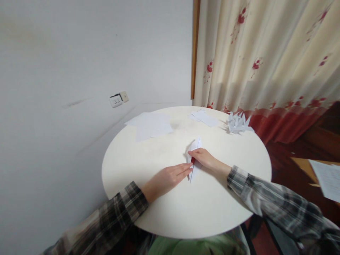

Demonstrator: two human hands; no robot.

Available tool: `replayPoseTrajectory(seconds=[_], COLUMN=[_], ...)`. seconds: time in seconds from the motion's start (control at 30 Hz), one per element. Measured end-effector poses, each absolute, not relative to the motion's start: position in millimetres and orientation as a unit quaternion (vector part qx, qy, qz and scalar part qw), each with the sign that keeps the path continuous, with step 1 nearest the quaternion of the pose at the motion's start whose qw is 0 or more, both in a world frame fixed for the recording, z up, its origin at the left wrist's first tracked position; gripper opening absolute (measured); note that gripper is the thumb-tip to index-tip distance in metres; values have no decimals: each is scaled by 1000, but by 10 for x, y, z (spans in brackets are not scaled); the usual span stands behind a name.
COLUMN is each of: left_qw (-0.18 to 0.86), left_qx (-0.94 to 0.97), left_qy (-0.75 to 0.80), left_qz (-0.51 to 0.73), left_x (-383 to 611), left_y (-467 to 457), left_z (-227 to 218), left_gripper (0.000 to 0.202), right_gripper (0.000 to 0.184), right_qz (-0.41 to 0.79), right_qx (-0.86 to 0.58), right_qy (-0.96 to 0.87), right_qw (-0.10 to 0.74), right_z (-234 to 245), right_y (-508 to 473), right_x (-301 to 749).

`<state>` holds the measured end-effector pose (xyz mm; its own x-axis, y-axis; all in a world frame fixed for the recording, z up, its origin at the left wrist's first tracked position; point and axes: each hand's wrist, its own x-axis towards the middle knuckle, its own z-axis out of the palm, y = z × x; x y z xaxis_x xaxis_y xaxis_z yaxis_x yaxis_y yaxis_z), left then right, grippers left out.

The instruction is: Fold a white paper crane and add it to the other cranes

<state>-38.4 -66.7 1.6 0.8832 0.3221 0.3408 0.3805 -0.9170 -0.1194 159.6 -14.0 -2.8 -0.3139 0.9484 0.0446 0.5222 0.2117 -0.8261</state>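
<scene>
A narrow folded sheet of white paper (pixel 196 143) lies near the middle of the round table, its pointed ends facing away from me and toward me. My right hand (pixel 203 157) is closed over its middle from the right. A small red object (pixel 193 160) shows just under those fingers, mostly covered, so its kind is unclear. From the left, my left hand (pixel 171 177) reaches in with straight fingers held together. Their tips rest on the paper's left side, close to the red object.
On the white table (pixel 122 170), large paper sheets (pixel 155 125) lie at the back left and smaller paper pieces (pixel 204 117) at the back. Folded paper cranes (pixel 237 123) cluster at the right. A wall with a socket (pixel 116 101) and a curtain (pixel 255 71) stand behind.
</scene>
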Motion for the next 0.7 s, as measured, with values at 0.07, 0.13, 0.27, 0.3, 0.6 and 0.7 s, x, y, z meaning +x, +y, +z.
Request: replayPoseTrajectory(seconds=[0.07,0.13,0.27,0.3,0.6,0.7], left_qw=[81,71,41,31,-10,-41], left_qx=[-968,-969,-971,-972,-970,-967], left_qy=[-177,-175,-175,-175,-189,-194], left_qz=[-161,-159,-155,-154,-154,-158], left_x=[-381,-380,-385,-387,-378,-371], left_y=[-667,-660,-634,-628,-624,-614], left_z=[22,20,0,-4,13,15], left_gripper=[33,32,32,33,33,34], right_gripper=[46,42,32,32,20,22], right_qz=[360,351,355,361,338,332], right_qx=[-509,-515,-528,-530,-515,-504], right_qy=[-727,-729,-721,-718,-728,-742], right_qw=[288,284,273,273,300,292], right_z=[-10,-7,-48,-57,-24,-49], right_y=[-139,-132,-111,-109,-99,-85], right_x=[1596,1595,1586,1583,1615,1644])
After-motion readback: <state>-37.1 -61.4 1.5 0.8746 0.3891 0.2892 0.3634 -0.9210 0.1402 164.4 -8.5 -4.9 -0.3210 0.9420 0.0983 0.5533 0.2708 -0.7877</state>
